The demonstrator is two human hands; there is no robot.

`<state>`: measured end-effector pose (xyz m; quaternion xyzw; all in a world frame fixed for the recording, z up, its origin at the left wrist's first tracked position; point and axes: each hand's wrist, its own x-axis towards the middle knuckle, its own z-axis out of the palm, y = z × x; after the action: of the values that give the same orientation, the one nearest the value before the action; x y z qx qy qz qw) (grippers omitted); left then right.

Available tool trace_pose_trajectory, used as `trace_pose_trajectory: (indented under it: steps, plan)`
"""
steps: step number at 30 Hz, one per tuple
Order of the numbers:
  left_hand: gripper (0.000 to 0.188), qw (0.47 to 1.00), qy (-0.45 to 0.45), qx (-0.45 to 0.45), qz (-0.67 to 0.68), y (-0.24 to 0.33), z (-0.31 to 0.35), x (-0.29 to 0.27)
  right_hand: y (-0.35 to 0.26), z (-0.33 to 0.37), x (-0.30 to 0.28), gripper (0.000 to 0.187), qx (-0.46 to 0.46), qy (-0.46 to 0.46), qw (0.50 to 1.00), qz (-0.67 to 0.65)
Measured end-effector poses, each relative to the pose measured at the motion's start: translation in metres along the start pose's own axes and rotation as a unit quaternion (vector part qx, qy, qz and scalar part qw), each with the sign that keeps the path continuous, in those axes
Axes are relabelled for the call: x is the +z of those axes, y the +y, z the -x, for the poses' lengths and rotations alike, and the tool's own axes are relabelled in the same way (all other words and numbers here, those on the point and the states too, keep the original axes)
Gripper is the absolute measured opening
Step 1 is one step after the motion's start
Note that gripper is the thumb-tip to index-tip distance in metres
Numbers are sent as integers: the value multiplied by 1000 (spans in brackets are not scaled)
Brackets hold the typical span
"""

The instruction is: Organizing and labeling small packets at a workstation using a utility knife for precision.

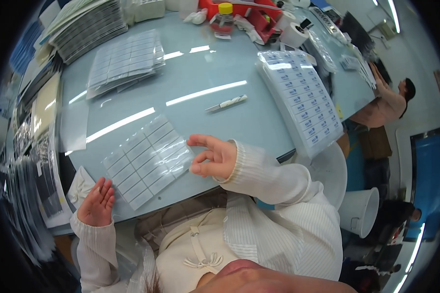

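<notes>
A translucent sheet [149,161] marked off in a grid of pale rectangles lies tilted on the table near me, with glare on its surface. At its lower left corner is my left hand [97,204], palm turned up and fingers stretched out, with nothing seen in it. My right hand [215,158] is by the sheet's right edge, thumb and fingers apart; whether the fingertips touch the sheet I cannot tell. Beyond the right hand lies a slim white-handled tool [227,103] with a pointed tip. A white crumpled cloth or bag [81,184] sits beside my left hand.
A stack of similar gridded sheets [127,61] lies at the far left; a thick plastic-wrapped stack with blue print [300,95] is on the right. A yellow-capped bottle [224,22] and red bin [264,24] stand at the back. Another person [384,102] works at right.
</notes>
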<state>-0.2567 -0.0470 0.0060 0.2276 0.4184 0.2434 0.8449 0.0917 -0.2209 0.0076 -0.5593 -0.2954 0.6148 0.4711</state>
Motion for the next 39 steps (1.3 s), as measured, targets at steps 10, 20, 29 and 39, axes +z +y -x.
trace_pose_trajectory:
  steps: [10,20,29,39]
  plan:
    - [60,925,-5,264,-275,-14,-25,30,-14,-11,-19,53,-242,134,900,336]
    - [42,890,-43,274,-363,43,-50,72,-28,-22,-88,21,-114,313,652,681]
    - [29,820,-170,284,-467,49,-118,173,-33,-16,-89,22,250,442,534,676]
    - [28,722,-200,331,-573,23,-217,313,-18,-8,-92,23,184,466,519,692]
